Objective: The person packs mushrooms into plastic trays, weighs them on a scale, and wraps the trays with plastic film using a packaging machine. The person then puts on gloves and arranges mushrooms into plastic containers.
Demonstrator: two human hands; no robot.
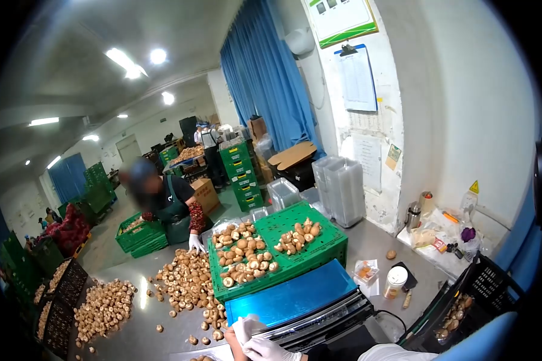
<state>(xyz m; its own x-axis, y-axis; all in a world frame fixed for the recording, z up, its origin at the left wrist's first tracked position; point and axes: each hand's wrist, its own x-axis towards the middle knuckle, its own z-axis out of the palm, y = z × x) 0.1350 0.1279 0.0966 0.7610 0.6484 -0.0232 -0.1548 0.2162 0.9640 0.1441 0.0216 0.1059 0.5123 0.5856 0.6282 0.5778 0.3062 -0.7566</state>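
Hands (271,349) close together at white glove or cloth (247,328) | grip: can't tell | likely fixing it | next: needs gentle pulling

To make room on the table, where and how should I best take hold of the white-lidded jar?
Probably grip the jar around its round side, below the lid, from above: it stands upright, top free, with a clear pack and a dark flat object close beside it.
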